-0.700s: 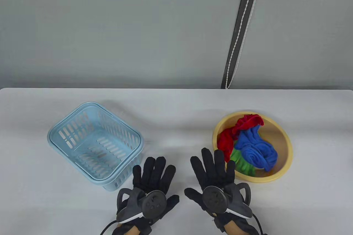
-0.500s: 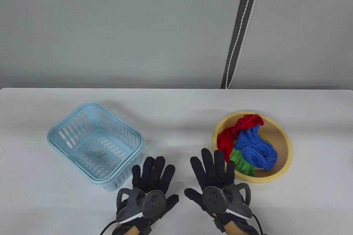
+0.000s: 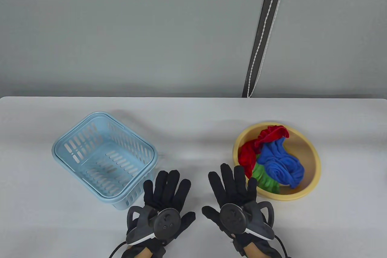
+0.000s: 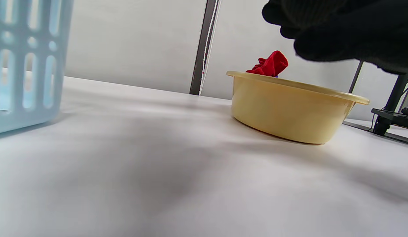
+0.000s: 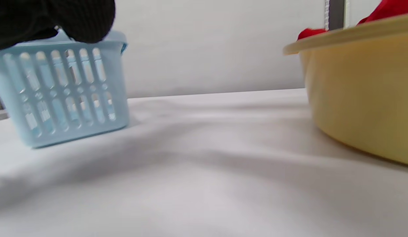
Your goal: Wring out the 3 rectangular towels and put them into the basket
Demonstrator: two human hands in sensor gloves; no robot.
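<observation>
A yellow basin (image 3: 314, 161) on the table's right holds three bunched towels: a red towel (image 3: 266, 140), a blue towel (image 3: 282, 162) on top, and a green towel (image 3: 264, 177) partly under it. An empty light blue slotted basket (image 3: 72, 132) stands at the left. My left hand (image 3: 166, 187) hovers flat, fingers straight, just right of the basket's near corner, holding nothing. My right hand (image 3: 234, 184) is flat too, fingers spread, its fingertips by the basin's near-left rim. In the left wrist view the basin (image 4: 289, 108) shows the red towel (image 4: 269, 64) poking above its rim.
White table (image 3: 193, 112) with a grey wall behind it. A dark vertical strip with a white cord (image 3: 263, 31) hangs behind the table's far edge. A black stand (image 4: 391, 112) sits beyond the basin in the left wrist view.
Both hands have shifted slightly; the left hand edged a little forward. Towels, basin and basket have not moved.
</observation>
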